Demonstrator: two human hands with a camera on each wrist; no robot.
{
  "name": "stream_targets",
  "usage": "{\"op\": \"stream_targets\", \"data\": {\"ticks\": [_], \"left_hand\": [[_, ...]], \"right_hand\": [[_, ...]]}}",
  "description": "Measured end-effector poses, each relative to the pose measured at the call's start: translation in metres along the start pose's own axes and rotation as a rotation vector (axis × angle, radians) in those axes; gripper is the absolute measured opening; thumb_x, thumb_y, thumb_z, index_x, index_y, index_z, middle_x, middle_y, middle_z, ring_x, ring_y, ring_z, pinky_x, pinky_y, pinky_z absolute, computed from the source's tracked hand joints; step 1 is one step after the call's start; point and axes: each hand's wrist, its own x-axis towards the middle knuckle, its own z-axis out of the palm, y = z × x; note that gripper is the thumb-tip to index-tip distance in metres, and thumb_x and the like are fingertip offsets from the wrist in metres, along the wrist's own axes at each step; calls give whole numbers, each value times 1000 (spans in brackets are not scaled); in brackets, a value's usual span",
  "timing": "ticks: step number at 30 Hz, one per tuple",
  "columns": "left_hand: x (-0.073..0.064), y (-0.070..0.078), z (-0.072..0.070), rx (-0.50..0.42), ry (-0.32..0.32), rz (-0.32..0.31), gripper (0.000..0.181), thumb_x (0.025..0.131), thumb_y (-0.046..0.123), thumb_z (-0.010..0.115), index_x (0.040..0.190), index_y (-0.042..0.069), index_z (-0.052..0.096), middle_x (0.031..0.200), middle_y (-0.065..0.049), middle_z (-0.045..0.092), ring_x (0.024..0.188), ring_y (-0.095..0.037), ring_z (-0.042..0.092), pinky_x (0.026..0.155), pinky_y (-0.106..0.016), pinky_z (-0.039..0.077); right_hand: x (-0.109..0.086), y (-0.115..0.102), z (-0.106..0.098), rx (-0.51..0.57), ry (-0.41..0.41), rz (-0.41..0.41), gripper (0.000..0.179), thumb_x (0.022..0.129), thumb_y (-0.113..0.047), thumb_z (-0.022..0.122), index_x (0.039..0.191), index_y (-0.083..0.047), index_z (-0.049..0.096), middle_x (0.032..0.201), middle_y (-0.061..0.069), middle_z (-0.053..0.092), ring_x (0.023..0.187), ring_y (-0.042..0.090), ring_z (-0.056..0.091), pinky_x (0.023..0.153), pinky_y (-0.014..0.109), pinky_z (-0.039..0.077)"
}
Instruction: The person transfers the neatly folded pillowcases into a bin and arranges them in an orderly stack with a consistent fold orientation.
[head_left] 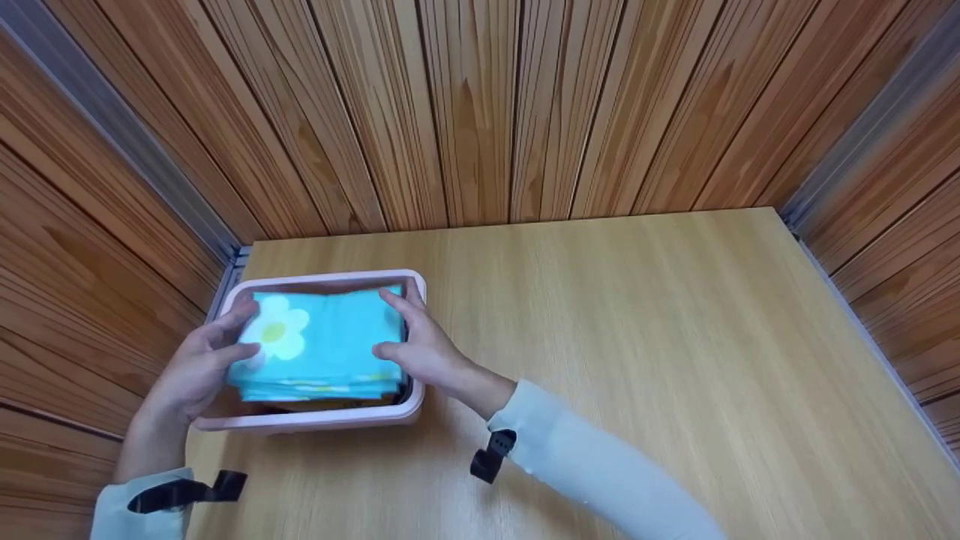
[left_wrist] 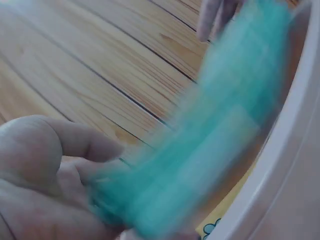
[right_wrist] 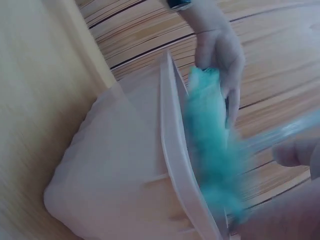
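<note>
A folded turquoise cloth (head_left: 345,330) with a large white daisy print lies level at the mouth of a pale pink plastic bin (head_left: 307,424). My left hand (head_left: 202,360) grips its left end, thumb on the top face. At the opposite end my right hand (head_left: 427,349) holds it, with the thumb and a finger spread over the top. Several folded layers show along the near edge. In both wrist views the cloth (left_wrist: 200,160) is blurred and close over the bin's rim (right_wrist: 172,145). Most of the bin's inside is hidden beneath it.
Something yellow with a dark-outlined flower print (left_wrist: 209,227) shows inside the bin under the cloth. The bin stands at the left of a wooden table (head_left: 600,337), near the slatted wood wall (head_left: 465,112). Black straps (head_left: 491,457) hang from both wrists.
</note>
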Motion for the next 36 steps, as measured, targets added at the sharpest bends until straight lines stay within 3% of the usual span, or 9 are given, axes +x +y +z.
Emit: {"op": "stream_targets", "data": {"ticks": [3,4,12,19,30,36], "left_hand": [[0,3,4,112,57,-11,74,106,27,55,164,10,12,171,-11,-1,155,-42,-2,121,-64,4],[0,3,5,128,69,-10,75,106,28,55,164,10,12,171,-12,1,154,-43,-3,119,-68,3],[1,3,10,159,99,-28,76,105,37,56,164,9,16,170,-17,10,154,-43,7,120,-64,15],[6,12,22,205,94,-6,72,106,37,53,162,7,21,168,-17,20,153,-39,20,120,-59,22],[23,36,40,313,78,-19,63,106,29,52,161,9,28,165,-19,28,150,-41,28,118,-59,29],[35,58,59,428,83,16,61,106,26,52,160,7,30,163,-24,28,148,-45,28,115,-60,32]], "right_hand": [[-1,-2,1,-51,14,22,76,93,-5,69,159,-22,36,171,-5,-11,157,24,-1,123,45,22],[-2,-2,2,-58,15,25,76,93,-6,69,159,-22,36,171,-6,-11,157,24,0,123,46,22],[-1,-2,0,-79,-5,31,76,94,-7,68,160,-21,35,171,-4,-8,157,25,1,124,50,16],[0,-9,-16,-137,6,57,73,96,-11,67,160,-23,35,172,-1,-3,157,28,4,123,54,15],[-2,-19,-66,-378,70,-28,73,98,-9,65,161,-18,30,171,11,-1,155,34,9,121,52,21],[-4,-27,-100,-612,92,-69,72,99,-16,65,161,-14,29,170,14,-2,155,36,11,118,50,30]]}}
